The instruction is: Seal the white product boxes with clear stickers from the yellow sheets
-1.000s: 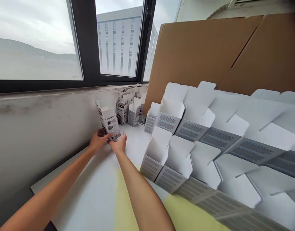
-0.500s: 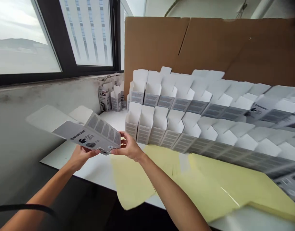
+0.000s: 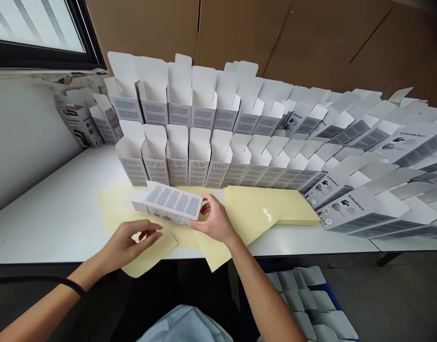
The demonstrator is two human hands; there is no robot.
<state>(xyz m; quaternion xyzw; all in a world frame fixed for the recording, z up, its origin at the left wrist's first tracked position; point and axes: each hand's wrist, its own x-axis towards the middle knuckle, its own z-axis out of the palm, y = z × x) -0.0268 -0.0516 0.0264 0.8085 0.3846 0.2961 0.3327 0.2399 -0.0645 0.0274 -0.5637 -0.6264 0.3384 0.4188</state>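
A printed white carton (image 3: 172, 202) lies tilted on its side just above the yellow sheets, its printed text panel facing up. My right hand (image 3: 216, 221) grips its right end, thumb below and fingers behind. My left hand (image 3: 134, 244) is off the carton, to its lower left, with bent fingers and the thumb apart; nothing shows in it. Beneath both hands are loose yellow sheets (image 3: 150, 254). Behind the carton stands a front row of upright cartons (image 3: 177, 171) with raised flaps and open tops.
A second row of open cartons (image 3: 156, 111) stands behind, before a large cardboard sheet (image 3: 239, 35). More cartons (image 3: 349, 209) crowd the right side. A yellow stack (image 3: 296, 206) lies on the white table (image 3: 58, 204). Below, a blue crate (image 3: 330, 297) holds several cartons.
My left hand has let go of the carton. My right hand has brought the carton lower over the yellow sheets and levelled it. The view has swung right and down.
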